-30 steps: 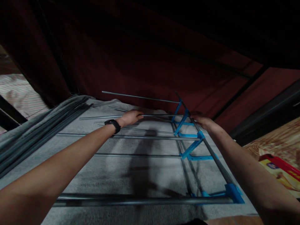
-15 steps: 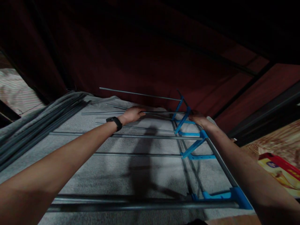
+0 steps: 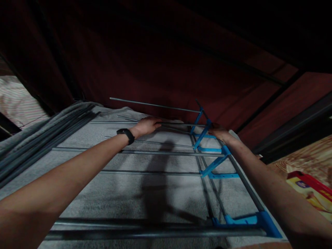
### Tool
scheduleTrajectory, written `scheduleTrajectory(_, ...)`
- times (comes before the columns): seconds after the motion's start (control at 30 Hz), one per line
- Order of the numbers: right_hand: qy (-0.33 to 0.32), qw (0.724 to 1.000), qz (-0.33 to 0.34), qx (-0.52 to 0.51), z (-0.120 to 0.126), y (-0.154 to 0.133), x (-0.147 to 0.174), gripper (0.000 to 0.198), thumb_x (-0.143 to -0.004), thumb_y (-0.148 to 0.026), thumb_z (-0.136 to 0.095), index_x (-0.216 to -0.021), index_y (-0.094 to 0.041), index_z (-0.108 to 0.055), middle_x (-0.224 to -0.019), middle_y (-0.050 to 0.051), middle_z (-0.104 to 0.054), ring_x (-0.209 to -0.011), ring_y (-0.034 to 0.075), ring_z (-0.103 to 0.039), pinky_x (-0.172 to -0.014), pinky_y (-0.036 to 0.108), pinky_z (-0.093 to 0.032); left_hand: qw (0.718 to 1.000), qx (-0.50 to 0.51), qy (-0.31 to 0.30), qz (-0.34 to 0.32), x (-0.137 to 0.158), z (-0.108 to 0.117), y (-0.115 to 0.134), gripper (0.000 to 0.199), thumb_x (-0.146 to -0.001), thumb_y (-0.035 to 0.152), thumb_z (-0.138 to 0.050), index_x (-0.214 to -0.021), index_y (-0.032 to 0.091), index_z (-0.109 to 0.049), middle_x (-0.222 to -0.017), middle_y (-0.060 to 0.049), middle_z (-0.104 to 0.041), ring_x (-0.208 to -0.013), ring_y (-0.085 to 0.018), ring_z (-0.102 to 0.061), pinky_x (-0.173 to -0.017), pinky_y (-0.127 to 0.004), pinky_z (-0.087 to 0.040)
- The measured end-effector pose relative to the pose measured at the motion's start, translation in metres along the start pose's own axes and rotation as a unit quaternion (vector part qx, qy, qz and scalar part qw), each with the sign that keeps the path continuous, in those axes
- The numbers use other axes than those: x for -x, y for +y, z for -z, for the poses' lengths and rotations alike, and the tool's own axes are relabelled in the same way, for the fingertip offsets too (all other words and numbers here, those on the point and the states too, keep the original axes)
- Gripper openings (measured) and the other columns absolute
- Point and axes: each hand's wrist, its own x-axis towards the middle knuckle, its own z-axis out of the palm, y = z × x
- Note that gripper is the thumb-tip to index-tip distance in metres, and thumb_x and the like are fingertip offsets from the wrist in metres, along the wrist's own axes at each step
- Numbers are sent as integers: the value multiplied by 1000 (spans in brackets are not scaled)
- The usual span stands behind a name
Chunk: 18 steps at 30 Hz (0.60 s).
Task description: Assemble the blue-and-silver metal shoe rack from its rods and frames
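Observation:
My left hand [image 3: 148, 126], a black watch on its wrist, is closed round a thin grey metal tube [image 3: 178, 124]. The tube's right end meets a blue plastic connector [image 3: 203, 133]. Against that joint, my right hand [image 3: 219, 132] is closed on the connector and the side tube; part of its fingers is hidden. Nearer to me, a second blue connector [image 3: 214, 165] holds parallel tubes, and a blue corner piece [image 3: 268, 223] joins the thicker front tube [image 3: 166, 233]. Behind my hands, another tube [image 3: 153, 105] sticks out leftward from the far blue connector [image 3: 197, 119].
A bundle of loose grey tubes [image 3: 46, 147] lies on the left of the grey blanket [image 3: 124, 197]. Dark red cloth [image 3: 155, 69] hangs behind. At the right, a red and yellow box [image 3: 310, 192] rests on a wood-patterned surface [image 3: 306, 154].
The left end of the tube in my left hand has risen slightly, and the tube lies more level. My right hand stays at the connector. The near frame has shifted slightly downward in view.

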Motion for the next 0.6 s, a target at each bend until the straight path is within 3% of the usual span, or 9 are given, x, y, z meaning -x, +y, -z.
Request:
scheduleTrajectory(0.13,2,998,-44,-36,-2,-3,-1,14,-73,-22,-62,-85,-19,-67,-83,8,-72,-70,20,-63,-53,24,-43,1000,7,-1,-25,-4,4,14,44,-95,45,-44,-134,30,-58,-135,0,-63,-120,-23,-58,-98,-29,-45)
scheduleTrajectory(0.33,24,997,-55,-46,-5,-6,-3,22,-69,-19,-59,-89,-19,-68,-80,7,-71,-67,19,-60,-52,24,-40,998,-31,8,-59,-23,1,39,41,-98,40,-38,-131,28,-58,-129,-2,-66,-112,-23,-62,-93,-30,-45)
scheduleTrajectory(0.6,19,999,-26,-39,-3,-12,0,33,-70,-19,-56,-101,-17,-66,-92,7,-71,-72,16,-59,-58,22,-41,993,-79,25,-80,-33,-3,35,43,-100,37,-31,-135,28,-56,-135,-4,-63,-121,-26,-58,-100,-36,-41)
